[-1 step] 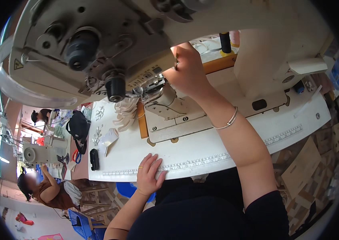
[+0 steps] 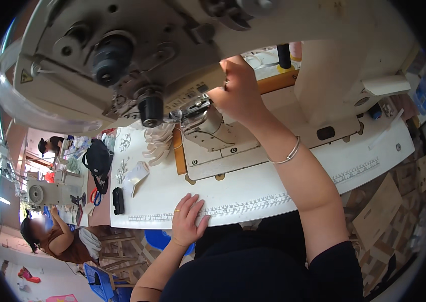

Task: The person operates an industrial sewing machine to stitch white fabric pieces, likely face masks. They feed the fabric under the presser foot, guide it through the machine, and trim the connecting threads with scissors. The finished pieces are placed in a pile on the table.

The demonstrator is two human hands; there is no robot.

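My right hand (image 2: 240, 93) reaches up beside the head of a cream sewing machine (image 2: 193, 90). Its fingers are bent and mostly hidden by the machine's head, so what they touch does not show. Below them is the machine's needle area (image 2: 183, 116), above a narrow raised bed (image 2: 205, 131). My left hand (image 2: 188, 219) lies flat at the front edge of the white table (image 2: 253, 183), fingers extended and holding nothing. Just to its right, a printed ruler strip (image 2: 253, 205) runs along that edge. Pale curved fabric pieces (image 2: 158, 143) lie to the left of the bed.
On the table's left are small pale pieces (image 2: 122, 171), a folded whitish piece (image 2: 136, 176) and a black oblong object (image 2: 118, 201). A black bag (image 2: 98, 160) lies beyond. A dark thread spool (image 2: 284, 56) stands behind. Another person (image 2: 64, 239) sits at a machine, far left.
The machine's head appears slightly lower and farther right in the picture. My right hand sits a touch lower too; my left hand stays in place.
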